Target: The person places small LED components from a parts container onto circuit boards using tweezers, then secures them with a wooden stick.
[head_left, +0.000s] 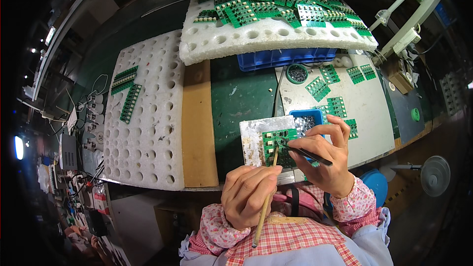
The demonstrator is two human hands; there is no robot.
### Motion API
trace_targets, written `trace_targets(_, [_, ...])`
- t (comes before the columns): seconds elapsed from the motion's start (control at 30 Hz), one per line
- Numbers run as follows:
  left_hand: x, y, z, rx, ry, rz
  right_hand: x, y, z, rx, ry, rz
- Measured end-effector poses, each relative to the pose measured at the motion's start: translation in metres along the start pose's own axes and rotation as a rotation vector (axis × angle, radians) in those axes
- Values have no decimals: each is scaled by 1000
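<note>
My left hand point(249, 194) grips a thin wooden stick point(266, 202) whose tip rests on a green circuit board panel point(276, 145). The panel lies on a worn metal plate point(253, 140) at the bench's front edge. My right hand point(325, 160) holds black tweezers point(308, 153), their tip pointing left onto the same panel. A small blue tray point(309, 116) of tiny metal parts sits just behind my right hand.
A white foam slab point(148, 128) with holes and a few green board strips lies at left. Another foam slab point(256, 37) at the back carries several green panels over a blue crate point(283, 59). More panels lie on a white mat point(367, 103) at right. A wooden plank point(198, 128) runs alongside.
</note>
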State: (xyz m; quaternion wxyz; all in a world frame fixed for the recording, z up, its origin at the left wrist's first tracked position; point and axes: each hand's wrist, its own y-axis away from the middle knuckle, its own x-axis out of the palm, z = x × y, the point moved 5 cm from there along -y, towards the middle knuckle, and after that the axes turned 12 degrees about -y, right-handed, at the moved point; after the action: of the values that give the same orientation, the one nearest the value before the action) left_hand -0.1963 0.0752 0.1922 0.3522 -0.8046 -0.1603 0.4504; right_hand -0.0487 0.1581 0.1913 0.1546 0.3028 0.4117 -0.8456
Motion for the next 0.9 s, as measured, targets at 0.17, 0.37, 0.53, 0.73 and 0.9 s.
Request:
trace_targets(0.17, [0, 0, 0, 5, -8, -2, -1, 0, 0, -2, 1, -3])
trace_targets(0.37, [1, 0, 0, 6, -3, -16, -2, 0, 0, -2, 8, -4])
trace_targets(0.53, [1, 0, -1, 2, -6, -25, -8, 3, 1, 9, 10, -38])
trace_targets(0.73, [1, 0, 1, 0, 8, -16, -30, 27, -7, 71, 90, -230])
trace_targets(0.9, [0, -2, 0, -24, 4, -21, -38, 61, -12, 195, 83, -300])
